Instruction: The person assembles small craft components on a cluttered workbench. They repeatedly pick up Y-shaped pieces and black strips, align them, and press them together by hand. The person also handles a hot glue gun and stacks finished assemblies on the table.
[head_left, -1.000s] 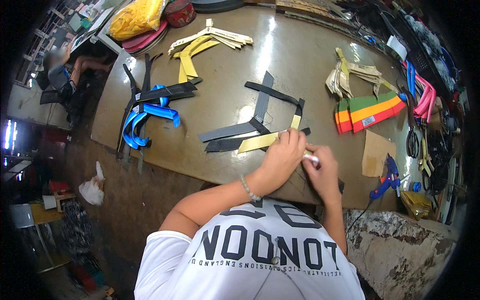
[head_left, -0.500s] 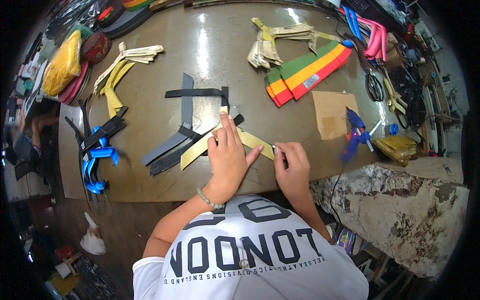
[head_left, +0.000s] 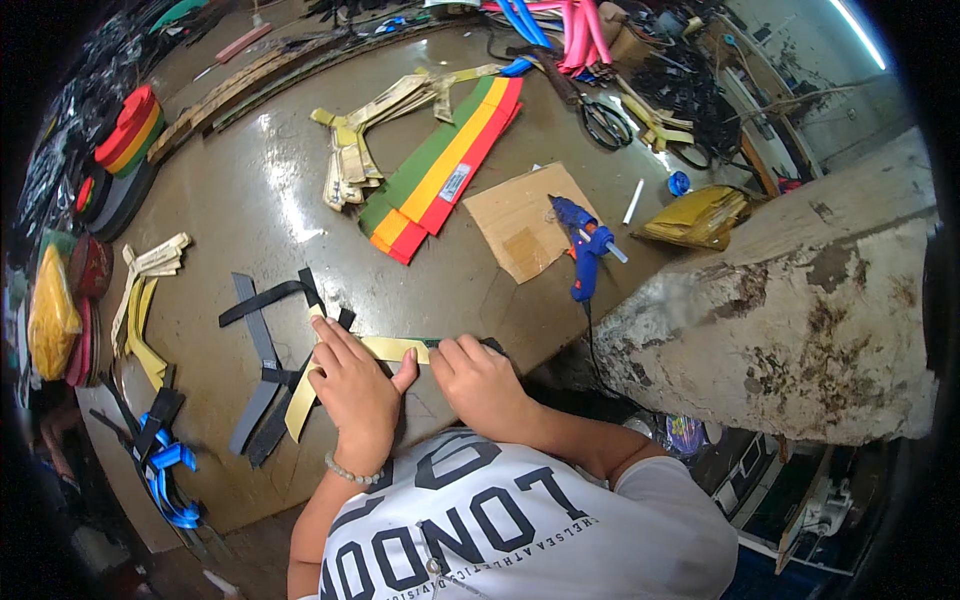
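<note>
A flat Y-shaped piece of pale yellow strips (head_left: pixel 302 400) lies over black and grey straps on the table. My left hand (head_left: pixel 352 390) rests on its junction, fingers stretched out and pressing down, thumb apart on the right-hand yellow arm. At that arm's right end, my right hand (head_left: pixel 482 385) is closed with bent fingertips in a pinch. A dark green-black strap edge shows along the yellow arm and beside the right hand; which layer the fingertips hold is hidden. A grey strap (head_left: pixel 258 400) and a black strap (head_left: pixel 262 300) form a crossed frame to the left.
A blue glue gun (head_left: pixel 583 245) lies partly on a cardboard piece (head_left: pixel 525 215), its cord running off the near edge. Green-yellow-red striped straps (head_left: pixel 445 170) lie farther back. Blue straps (head_left: pixel 170 485) are at left, a rough stone-like block (head_left: pixel 770 330) at right.
The view has swung rightward, so the table's contents appear shifted left and turned. My left hand still presses the yellow piece, and my right hand stays at the end of its arm.
</note>
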